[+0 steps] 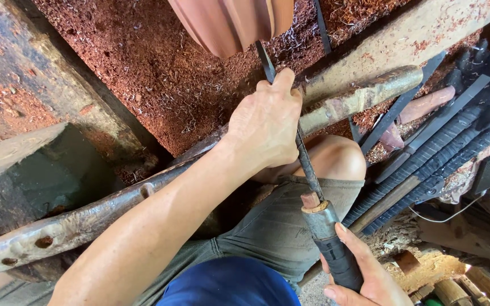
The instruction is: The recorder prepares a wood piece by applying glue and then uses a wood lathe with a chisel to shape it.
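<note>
Head view | left hand (265, 122) clamps long turning chisel (304, 161) onto wooden tool rest (143, 195) | right hand (364, 277) grips its taped handle (336, 249), near | tip meets reddish turned workpiece (228, 22), far | best kept braced, cutting lightly.

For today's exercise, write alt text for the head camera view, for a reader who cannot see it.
A person's left hand presses a long dark metal chisel onto a worn wooden rest bar, while the right hand grips its black taped handle. The tip points at a reddish turned wood piece above red shavings.
</note>
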